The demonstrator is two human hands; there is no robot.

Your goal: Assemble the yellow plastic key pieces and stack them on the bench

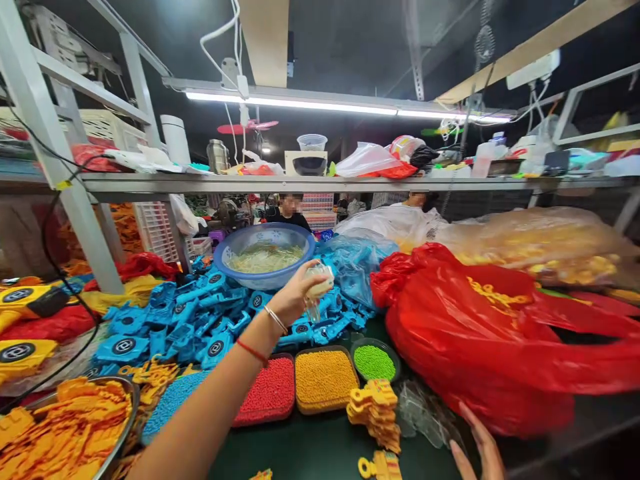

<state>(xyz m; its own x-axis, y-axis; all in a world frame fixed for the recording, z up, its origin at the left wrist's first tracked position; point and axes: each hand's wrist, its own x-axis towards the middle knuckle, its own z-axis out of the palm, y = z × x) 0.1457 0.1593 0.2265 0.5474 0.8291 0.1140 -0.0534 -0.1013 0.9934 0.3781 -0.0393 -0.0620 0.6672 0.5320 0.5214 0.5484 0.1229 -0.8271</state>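
My left hand [299,291] is stretched forward above the trays, its fingers closed round a small whitish, see-through plastic piece [320,283]. Behind it lies a heap of blue plastic toy parts [185,317]. Below are a tray of red beads [267,392], a tray of yellow-orange beads [326,379] and a bowl of green beads [374,362]. At the lower right, my right hand [480,450] is partly cut off by the frame, fingers apart and nothing seen in them. Beside it lie clear plastic pieces [423,413] and a stack of yellow toy parts [374,410].
A blue basin [265,273] holding a pale, stringy mass stands on the heap. Right of it bulges a red plastic bag [480,340]. A metal bowl [134,400] of orange parts is at lower left. A metal shelf [310,185] crosses overhead. People sit beyond.
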